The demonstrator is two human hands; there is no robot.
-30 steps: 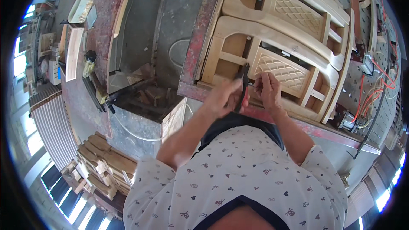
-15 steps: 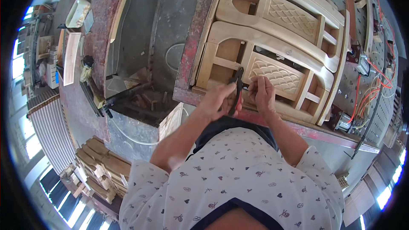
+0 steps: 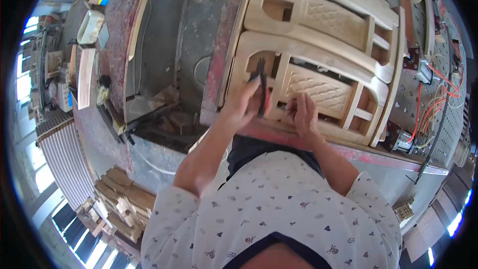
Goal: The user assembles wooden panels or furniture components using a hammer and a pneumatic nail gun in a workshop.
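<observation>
My left hand [image 3: 241, 105] is wrapped round a pair of pliers [image 3: 262, 85] with dark jaws and red-and-black handles; they are blurred by motion. The pliers point away from me, over the left end of the nearer pale wooden panel frame [image 3: 279, 44]. My right hand [image 3: 303, 113] hovers over the near edge of that frame, to the right of the pliers. Its fingers are curled together, and whatever lies between them is too small to make out. A carved scale-pattern panel [image 3: 318, 89] sits inside the frame, just beyond my right hand.
A second, similar wooden frame [image 3: 318, 27] lies beyond the first. Clamps [image 3: 400, 138] with orange hoses stand along the right side. The red-stained bench edge [image 3: 211, 89] runs on the left, with an open dark bin [image 3: 164, 129] of scraps beside it.
My left hand has moved left and slightly away from my right hand, taking the pliers with it. My right hand has shifted slightly nearer to me. The whole view has turned a little.
</observation>
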